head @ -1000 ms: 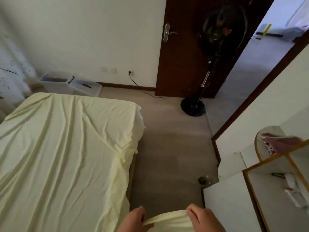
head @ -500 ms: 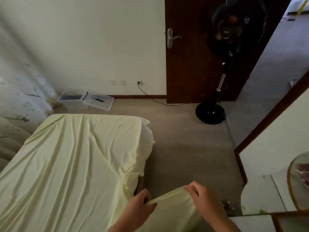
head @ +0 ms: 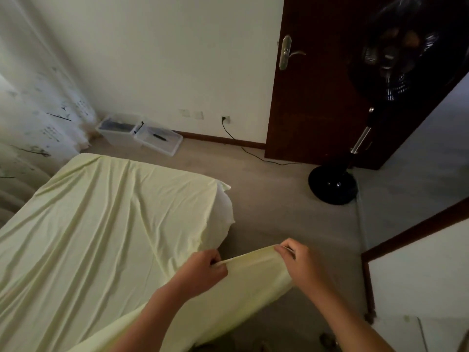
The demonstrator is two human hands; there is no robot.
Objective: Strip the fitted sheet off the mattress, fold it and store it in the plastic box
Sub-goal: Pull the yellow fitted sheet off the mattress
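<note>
A person's two hands pulled a stretch of pale yellow fitted sheet point(head: 106, 224) clear of the near side of the bed, with the job of stripping it only partly done. The left hand point(head: 203, 270) and the right hand point(head: 302, 262) each pinched the sheet's hem, and the edge ran taut between the two grips above the floor point(head: 266, 219). Neither grip was open, and both were closed on cloth.

At the far right corner the elastic had come off, leaving a white patch of mattress point(head: 224, 207) bare. Most of the sheet lay wrinkled and slack across the top of the bed. The far left corner, beside the curtain point(head: 33, 110), may have been hooked on yet, though the wide-angle view made that hard to judge.

No folding had begun. The plastic box point(head: 119, 133) stood on the floor against the far wall, well apart from the hands, with a second clear plastic piece point(head: 158, 139) touching its right side. No part of the sheet was near it.

By this reckoning, what remained was to free whatever corners held, lift the sheet off, fold it and carry it across the room. A black pedestal fan point(head: 332, 184) stood by the dark wooden door point(head: 317, 97), its cable trailing along the wall towards the box.
</note>
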